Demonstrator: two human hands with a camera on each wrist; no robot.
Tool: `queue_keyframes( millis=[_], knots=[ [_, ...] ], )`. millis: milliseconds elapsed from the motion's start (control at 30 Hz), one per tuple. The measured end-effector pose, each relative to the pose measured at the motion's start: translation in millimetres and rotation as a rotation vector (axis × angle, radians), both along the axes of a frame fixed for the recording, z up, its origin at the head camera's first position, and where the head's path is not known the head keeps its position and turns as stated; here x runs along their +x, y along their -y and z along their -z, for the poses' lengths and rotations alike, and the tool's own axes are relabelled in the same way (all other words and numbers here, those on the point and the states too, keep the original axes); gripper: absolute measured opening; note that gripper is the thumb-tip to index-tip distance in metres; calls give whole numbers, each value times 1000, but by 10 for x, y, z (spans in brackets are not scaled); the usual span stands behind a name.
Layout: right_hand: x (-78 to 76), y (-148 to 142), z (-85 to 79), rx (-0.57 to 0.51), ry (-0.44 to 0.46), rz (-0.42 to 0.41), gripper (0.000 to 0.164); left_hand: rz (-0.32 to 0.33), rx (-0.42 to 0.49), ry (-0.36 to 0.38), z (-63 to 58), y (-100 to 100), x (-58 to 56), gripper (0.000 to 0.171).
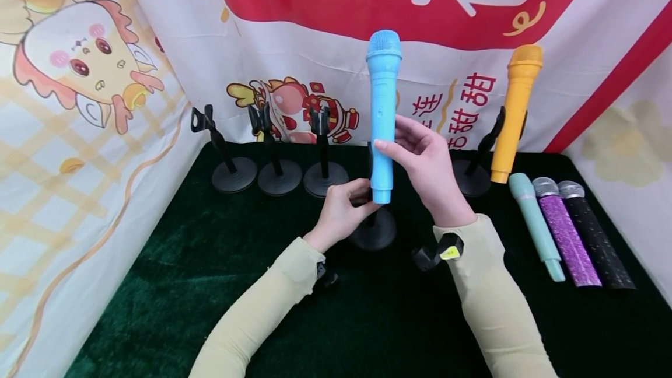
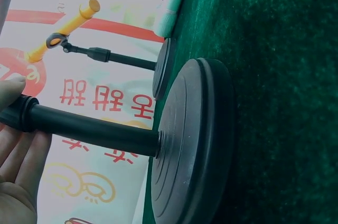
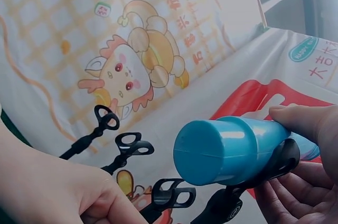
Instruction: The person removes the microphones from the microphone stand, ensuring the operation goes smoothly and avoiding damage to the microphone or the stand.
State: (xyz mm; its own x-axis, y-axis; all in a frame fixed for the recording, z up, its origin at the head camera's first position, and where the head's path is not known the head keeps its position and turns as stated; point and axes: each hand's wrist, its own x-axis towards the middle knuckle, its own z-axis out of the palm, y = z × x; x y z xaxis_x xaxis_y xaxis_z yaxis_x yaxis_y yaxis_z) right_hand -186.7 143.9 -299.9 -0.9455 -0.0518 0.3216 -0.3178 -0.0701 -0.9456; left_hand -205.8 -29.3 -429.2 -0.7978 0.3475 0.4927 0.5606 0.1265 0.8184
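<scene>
My right hand (image 1: 427, 162) holds a light blue microphone (image 1: 384, 104) upright, thumb on its near side and fingers behind. In the right wrist view, the black clip (image 3: 282, 160) of a stand lies along the side of the blue barrel, by the fingers. My left hand (image 1: 341, 209) grips that stand just below the microphone's lower end. The left wrist view shows its thumb and fingers around the collar at the top of the black pole (image 2: 95, 131). The stand's round base (image 1: 374, 232) rests on the green cloth.
Three black microphone stands (image 1: 231, 175) with bare clips line the back left. At the back right, a yellow microphone (image 1: 517, 112) leans in another stand (image 1: 471, 178). Mint (image 1: 536, 226), glittery purple (image 1: 569, 238) and black (image 1: 598, 238) microphones lie on the right. Printed fabric (image 1: 315, 34) hangs behind.
</scene>
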Motion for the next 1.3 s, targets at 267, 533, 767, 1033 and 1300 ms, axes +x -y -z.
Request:
queue_keyframes(
  millis=[267, 533, 767, 1033, 1300],
  knots=[
    [-77, -3, -53, 6, -17, -4, 48, 18, 10, 2, -16, -2, 2, 23],
    [-150, -9, -136, 30, -26, 2, 48, 17, 14, -22, -16, 5, -14, 25],
    [-226, -13, -241, 13, -21, 43, 48, 39, 26, -21, -29, -8, -3, 24],
    [-328, -63, -457, -106, -47, 105, 48, 54, 38, 17, -25, 0, 8, 26],
    [-365, -212, -584, -183, -56, 120, 51, 73, 46, 26, -8, 4, -1, 26]
  ],
)
